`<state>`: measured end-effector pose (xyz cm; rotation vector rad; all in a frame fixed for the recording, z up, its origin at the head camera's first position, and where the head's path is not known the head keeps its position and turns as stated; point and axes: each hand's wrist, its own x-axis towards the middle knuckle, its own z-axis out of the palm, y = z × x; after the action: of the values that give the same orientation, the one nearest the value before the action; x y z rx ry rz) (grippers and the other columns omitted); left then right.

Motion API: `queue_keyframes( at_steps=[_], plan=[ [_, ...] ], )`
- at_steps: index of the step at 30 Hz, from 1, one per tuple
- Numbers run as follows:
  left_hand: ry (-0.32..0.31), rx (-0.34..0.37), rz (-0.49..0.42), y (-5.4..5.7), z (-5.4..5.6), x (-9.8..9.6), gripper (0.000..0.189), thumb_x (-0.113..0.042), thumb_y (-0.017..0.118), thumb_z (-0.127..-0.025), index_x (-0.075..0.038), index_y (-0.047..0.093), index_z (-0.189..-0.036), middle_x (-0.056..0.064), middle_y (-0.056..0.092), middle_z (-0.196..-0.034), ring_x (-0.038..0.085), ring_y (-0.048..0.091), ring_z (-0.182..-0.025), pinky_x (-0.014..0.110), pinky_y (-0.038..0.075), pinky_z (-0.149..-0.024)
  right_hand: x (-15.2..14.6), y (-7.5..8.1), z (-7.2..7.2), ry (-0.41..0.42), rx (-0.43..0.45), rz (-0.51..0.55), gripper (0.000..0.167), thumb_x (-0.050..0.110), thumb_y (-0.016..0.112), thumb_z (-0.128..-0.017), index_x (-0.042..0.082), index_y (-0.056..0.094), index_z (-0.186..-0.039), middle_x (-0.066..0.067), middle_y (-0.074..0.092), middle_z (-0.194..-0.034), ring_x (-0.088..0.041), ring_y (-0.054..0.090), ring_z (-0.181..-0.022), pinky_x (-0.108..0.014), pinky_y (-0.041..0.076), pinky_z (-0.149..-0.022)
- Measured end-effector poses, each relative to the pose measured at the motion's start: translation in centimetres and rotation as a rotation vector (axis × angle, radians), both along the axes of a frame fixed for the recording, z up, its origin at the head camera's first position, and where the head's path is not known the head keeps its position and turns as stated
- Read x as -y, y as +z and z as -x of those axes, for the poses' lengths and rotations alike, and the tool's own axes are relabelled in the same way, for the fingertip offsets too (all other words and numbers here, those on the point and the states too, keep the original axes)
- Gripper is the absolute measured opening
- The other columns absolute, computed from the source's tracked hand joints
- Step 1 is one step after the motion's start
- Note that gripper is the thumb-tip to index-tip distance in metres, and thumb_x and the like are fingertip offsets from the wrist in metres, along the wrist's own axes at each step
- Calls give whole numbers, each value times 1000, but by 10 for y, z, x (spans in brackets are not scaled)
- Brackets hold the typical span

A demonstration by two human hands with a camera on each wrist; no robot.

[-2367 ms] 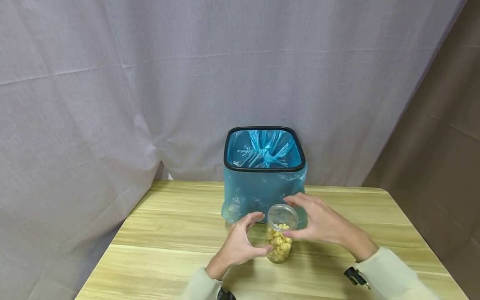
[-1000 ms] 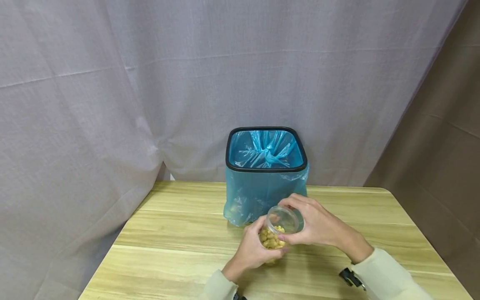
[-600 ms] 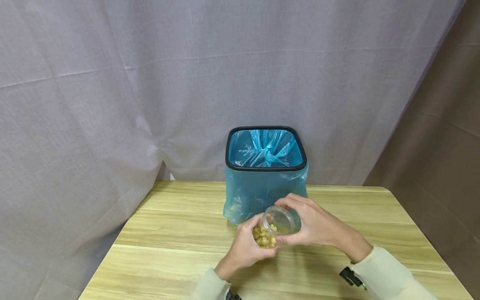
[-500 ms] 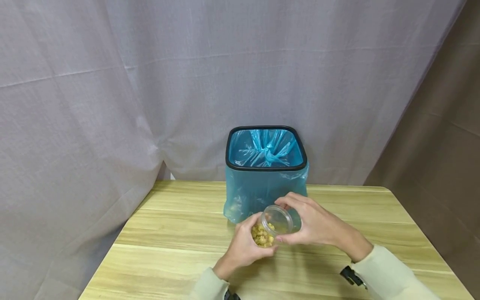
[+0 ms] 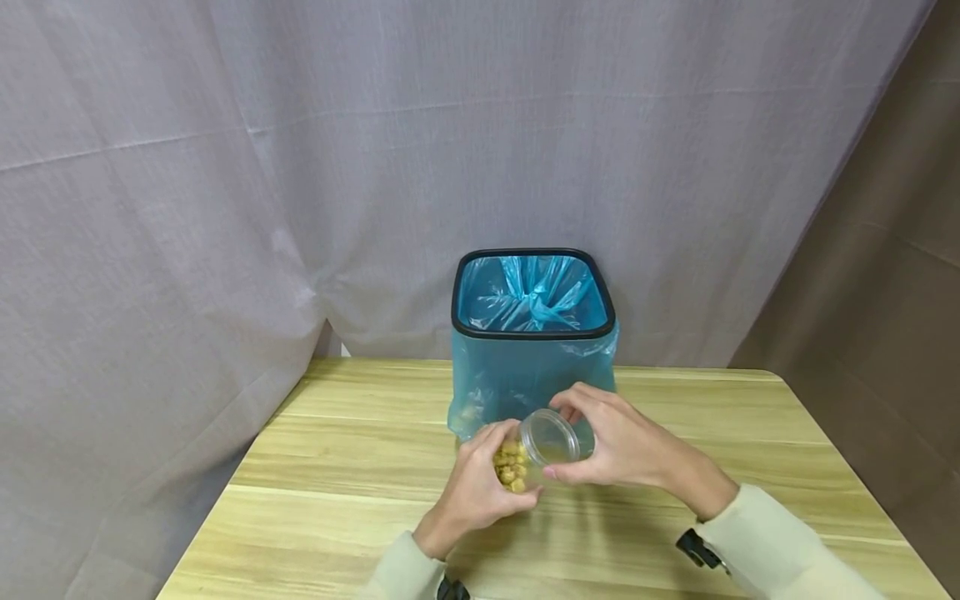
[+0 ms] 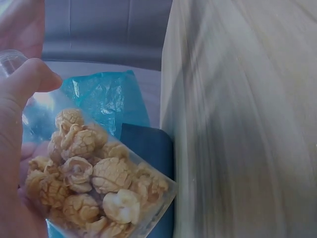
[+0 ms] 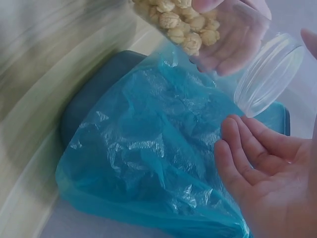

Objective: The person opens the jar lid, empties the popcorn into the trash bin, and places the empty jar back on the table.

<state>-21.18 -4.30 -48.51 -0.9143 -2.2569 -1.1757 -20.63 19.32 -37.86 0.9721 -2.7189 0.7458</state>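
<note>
Tilted at the frame's lower centre, a clear, cylindrical plastic jar (image 5: 532,467) of golden popcorn (image 5: 512,468), likely light, stiff and slick, best held round its middle, where my left grip (image 5: 477,479) clamps it; my right grip (image 5: 621,442) spreads apart.

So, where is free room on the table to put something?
Free: the table left of the bin and left hand; also its right side, beyond the right hand. Crowded: before the bin, around both hands and the tilted jar.
</note>
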Motion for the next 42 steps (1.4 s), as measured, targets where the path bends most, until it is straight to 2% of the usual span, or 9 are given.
queue_keyframes(
  at_steps=[5, 13, 20, 25, 30, 37, 42],
  plan=[
    [32, -39, 37, 2, 0, 1, 78, -24, 95, -64, -9, 63, -133, 5, 73, -124, 17, 69, -114, 31, 61, -96, 2, -2, -1, -20, 27, 10, 67, 59, 89, -75, 17, 65, -123, 11, 63, -106, -6, 60, -93, -26, 61, -78],
    [57, -107, 67, 2, 0, 1, 80, -25, 96, -59, -6, 65, -130, 5, 74, -122, 17, 69, -109, 29, 62, -94, 3, -8, -2, -7, -8, 20, 61, 54, 90, -76, 17, 65, -117, 8, 64, -102, -4, 59, -89, -22, 58, -74],
    [60, -99, 96, 4, -1, 5, 78, -27, 96, -59, -8, 66, -128, 4, 75, -121, 15, 69, -108, 29, 61, -94, 5, -14, -1, 13, -41, 26, 57, 48, 91, -75, 15, 65, -115, 7, 64, -99, -6, 57, -88, -25, 58, -74],
    [59, -109, 110, 4, -1, 7, 77, -28, 96, -57, -9, 67, -125, 1, 76, -118, 14, 70, -106, 29, 61, -93, 6, -15, -2, 18, -26, 27, 55, 48, 90, -75, 16, 67, -113, 8, 62, -96, -8, 57, -87, -22, 54, -74],
    [32, -76, 125, 5, 1, 10, 74, -29, 96, -57, -12, 68, -123, -1, 76, -113, 11, 69, -102, 27, 61, -90, 6, -15, -2, 41, -7, 43, 54, 47, 92, -74, 17, 67, -113, 8, 63, -97, -7, 58, -88, -21, 54, -75],
    [-10, -34, 138, 7, 2, 13, 72, -28, 95, -56, -14, 67, -121, -1, 76, -104, 9, 68, -93, 21, 59, -82, 7, -18, 0, 108, -54, 63, 52, 43, 94, -71, 23, 66, -111, 8, 63, -95, -4, 57, -87, -21, 54, -74],
    [-20, 24, 161, 12, 0, 16, 76, -29, 93, -55, -12, 69, -125, -3, 76, -106, 7, 67, -92, 21, 57, -81, 7, -19, 1, 141, -89, 69, 53, 43, 94, -70, 26, 65, -111, 9, 62, -95, -3, 56, -87, -21, 54, -74]
  ],
)
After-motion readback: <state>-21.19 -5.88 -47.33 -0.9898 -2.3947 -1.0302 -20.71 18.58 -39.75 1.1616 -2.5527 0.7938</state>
